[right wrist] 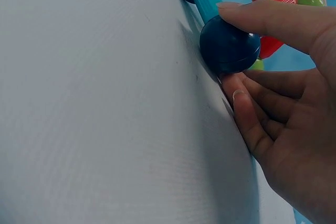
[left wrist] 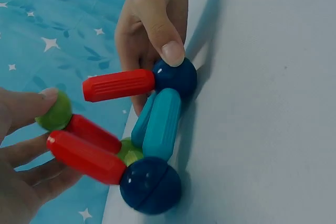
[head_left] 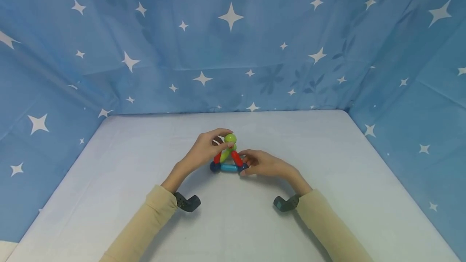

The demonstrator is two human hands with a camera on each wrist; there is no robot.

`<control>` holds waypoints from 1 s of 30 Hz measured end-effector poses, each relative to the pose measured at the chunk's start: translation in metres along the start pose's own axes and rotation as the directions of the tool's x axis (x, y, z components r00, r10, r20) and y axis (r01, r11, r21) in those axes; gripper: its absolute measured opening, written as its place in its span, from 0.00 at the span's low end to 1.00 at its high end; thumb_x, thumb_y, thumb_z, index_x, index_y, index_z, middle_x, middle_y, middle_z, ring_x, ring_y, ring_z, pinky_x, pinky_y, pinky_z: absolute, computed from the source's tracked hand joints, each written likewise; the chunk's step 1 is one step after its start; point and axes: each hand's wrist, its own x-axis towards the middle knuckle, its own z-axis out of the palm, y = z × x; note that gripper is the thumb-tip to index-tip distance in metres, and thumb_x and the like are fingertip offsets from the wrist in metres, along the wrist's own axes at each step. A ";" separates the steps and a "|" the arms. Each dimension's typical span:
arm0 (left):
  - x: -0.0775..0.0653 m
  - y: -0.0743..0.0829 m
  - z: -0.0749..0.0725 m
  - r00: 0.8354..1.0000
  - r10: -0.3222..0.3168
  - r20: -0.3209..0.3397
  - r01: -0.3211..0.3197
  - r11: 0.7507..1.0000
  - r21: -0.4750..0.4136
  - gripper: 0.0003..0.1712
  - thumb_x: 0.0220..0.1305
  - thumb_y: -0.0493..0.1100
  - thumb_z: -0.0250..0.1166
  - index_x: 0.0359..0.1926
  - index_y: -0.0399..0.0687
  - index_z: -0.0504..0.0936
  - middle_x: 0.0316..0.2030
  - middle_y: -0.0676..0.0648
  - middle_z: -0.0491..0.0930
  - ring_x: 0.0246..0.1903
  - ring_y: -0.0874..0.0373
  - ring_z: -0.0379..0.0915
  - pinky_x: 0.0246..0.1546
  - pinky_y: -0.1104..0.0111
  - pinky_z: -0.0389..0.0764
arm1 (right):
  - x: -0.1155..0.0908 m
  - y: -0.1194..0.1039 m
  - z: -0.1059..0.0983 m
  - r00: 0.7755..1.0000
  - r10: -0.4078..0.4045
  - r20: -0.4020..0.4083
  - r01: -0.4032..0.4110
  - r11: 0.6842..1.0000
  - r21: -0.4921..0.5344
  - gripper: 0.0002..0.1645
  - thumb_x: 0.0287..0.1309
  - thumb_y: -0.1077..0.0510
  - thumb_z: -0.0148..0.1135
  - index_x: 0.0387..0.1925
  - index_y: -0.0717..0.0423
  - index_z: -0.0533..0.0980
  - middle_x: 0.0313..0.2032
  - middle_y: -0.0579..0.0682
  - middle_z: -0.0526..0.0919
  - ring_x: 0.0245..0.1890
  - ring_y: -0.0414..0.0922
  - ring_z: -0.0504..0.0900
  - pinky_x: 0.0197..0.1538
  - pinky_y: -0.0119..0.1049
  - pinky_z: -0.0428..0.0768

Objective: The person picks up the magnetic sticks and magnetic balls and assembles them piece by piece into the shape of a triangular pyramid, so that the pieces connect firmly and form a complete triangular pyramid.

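Note:
A magnetic rod-and-ball frame stands on the white table, held by both hands. My left hand [head_left: 204, 147] pinches the green ball [head_left: 230, 138] at its top between thumb and fingers. My right hand [head_left: 268, 164] grips the right dark blue ball [right wrist: 230, 44], thumb on top and fingers beneath. A light blue rod [head_left: 229, 168] links it to the left dark blue ball [left wrist: 150, 185]. Red rods [left wrist: 86, 157] slope up toward the top. The red rod [left wrist: 119, 85] from the right ball has its upper end apart from the top ball. Another green ball [left wrist: 130, 152] sits low behind, partly hidden.
The white table [head_left: 233, 221] reaches back to a blue star-patterned curtain [head_left: 233, 51], which also hangs along both sides. A dark wrist device [head_left: 187, 202] is on the left wrist and another [head_left: 286, 203] on the right.

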 end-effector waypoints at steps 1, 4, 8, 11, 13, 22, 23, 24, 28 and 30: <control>-0.002 -0.001 -0.001 1.000 0.000 0.011 0.000 1.000 0.005 0.25 0.70 0.43 0.69 0.66 0.48 0.78 0.58 0.46 0.82 0.48 0.53 0.82 0.51 0.60 0.85 | 0.000 0.000 0.000 1.000 -0.005 -0.002 0.005 1.000 -0.008 0.42 0.62 0.48 0.72 0.72 0.57 0.67 0.54 0.52 0.82 0.52 0.47 0.78 0.61 0.47 0.80; -0.010 -0.003 -0.005 0.999 -0.017 0.042 0.016 1.000 0.008 0.29 0.70 0.39 0.68 0.70 0.47 0.74 0.60 0.43 0.81 0.49 0.51 0.82 0.53 0.58 0.85 | 0.000 -0.001 -0.001 0.999 -0.031 -0.033 0.030 0.999 -0.021 0.40 0.63 0.48 0.71 0.72 0.55 0.68 0.51 0.51 0.83 0.50 0.45 0.80 0.58 0.46 0.81; -0.020 -0.007 -0.002 0.998 -0.053 0.022 0.053 0.999 0.007 0.29 0.69 0.35 0.67 0.70 0.43 0.73 0.55 0.39 0.83 0.50 0.46 0.84 0.54 0.55 0.85 | -0.001 -0.006 0.002 0.988 -0.106 -0.111 0.101 0.994 -0.051 0.31 0.66 0.48 0.70 0.66 0.49 0.72 0.44 0.48 0.85 0.42 0.42 0.85 0.49 0.41 0.85; -0.023 -0.011 0.005 0.997 -0.075 -0.032 0.075 0.997 -0.007 0.25 0.67 0.36 0.69 0.64 0.39 0.78 0.48 0.40 0.87 0.49 0.45 0.86 0.52 0.55 0.86 | -0.002 -0.010 0.007 0.973 -0.179 -0.147 0.165 0.981 -0.106 0.21 0.68 0.49 0.68 0.58 0.47 0.77 0.42 0.48 0.86 0.36 0.41 0.85 0.41 0.36 0.85; -0.023 -0.012 0.010 0.996 -0.072 -0.057 0.071 0.997 -0.023 0.25 0.65 0.36 0.71 0.63 0.38 0.79 0.45 0.41 0.88 0.48 0.45 0.87 0.51 0.56 0.86 | -0.002 -0.012 0.010 0.964 -0.211 -0.162 0.189 0.971 -0.143 0.16 0.68 0.51 0.67 0.55 0.47 0.80 0.42 0.48 0.85 0.34 0.40 0.85 0.39 0.34 0.84; -0.016 -0.010 0.014 0.998 0.063 0.015 -0.064 0.995 0.075 0.43 0.65 0.33 0.70 0.77 0.60 0.65 0.42 0.44 0.87 0.37 0.52 0.85 0.34 0.66 0.83 | -0.004 -0.013 0.015 0.946 -0.260 -0.194 0.226 0.958 -0.177 0.12 0.70 0.54 0.64 0.51 0.51 0.81 0.43 0.50 0.87 0.39 0.44 0.85 0.42 0.33 0.84; -0.015 -0.010 0.013 0.997 0.066 0.033 -0.069 0.994 0.079 0.42 0.66 0.32 0.69 0.76 0.60 0.65 0.42 0.44 0.86 0.36 0.52 0.84 0.34 0.67 0.83 | -0.003 -0.013 0.015 0.947 -0.254 -0.196 0.221 0.959 -0.178 0.11 0.70 0.54 0.64 0.51 0.51 0.81 0.43 0.49 0.87 0.39 0.43 0.84 0.42 0.33 0.84; -0.015 -0.010 0.012 0.997 0.067 0.048 -0.071 0.994 0.082 0.40 0.67 0.32 0.69 0.75 0.60 0.67 0.44 0.44 0.85 0.36 0.52 0.84 0.34 0.68 0.83 | -0.003 -0.014 0.015 0.948 -0.250 -0.198 0.216 0.960 -0.181 0.11 0.70 0.54 0.64 0.51 0.50 0.81 0.43 0.48 0.87 0.39 0.43 0.84 0.42 0.33 0.84; -0.015 -0.010 0.011 0.996 0.064 0.068 -0.070 0.993 0.092 0.33 0.67 0.33 0.68 0.70 0.55 0.72 0.47 0.44 0.85 0.38 0.53 0.85 0.39 0.69 0.85 | -0.002 -0.016 0.014 0.951 -0.234 -0.200 0.196 0.961 -0.194 0.12 0.70 0.53 0.64 0.52 0.48 0.81 0.43 0.46 0.86 0.40 0.43 0.84 0.43 0.33 0.83; -0.016 -0.010 0.012 0.996 0.066 0.062 -0.072 0.992 0.100 0.31 0.67 0.34 0.69 0.68 0.53 0.74 0.48 0.44 0.85 0.38 0.52 0.86 0.42 0.67 0.86 | -0.002 -0.016 0.014 0.951 -0.239 -0.196 0.200 0.960 -0.197 0.12 0.70 0.53 0.64 0.52 0.48 0.81 0.44 0.46 0.86 0.41 0.43 0.84 0.44 0.33 0.83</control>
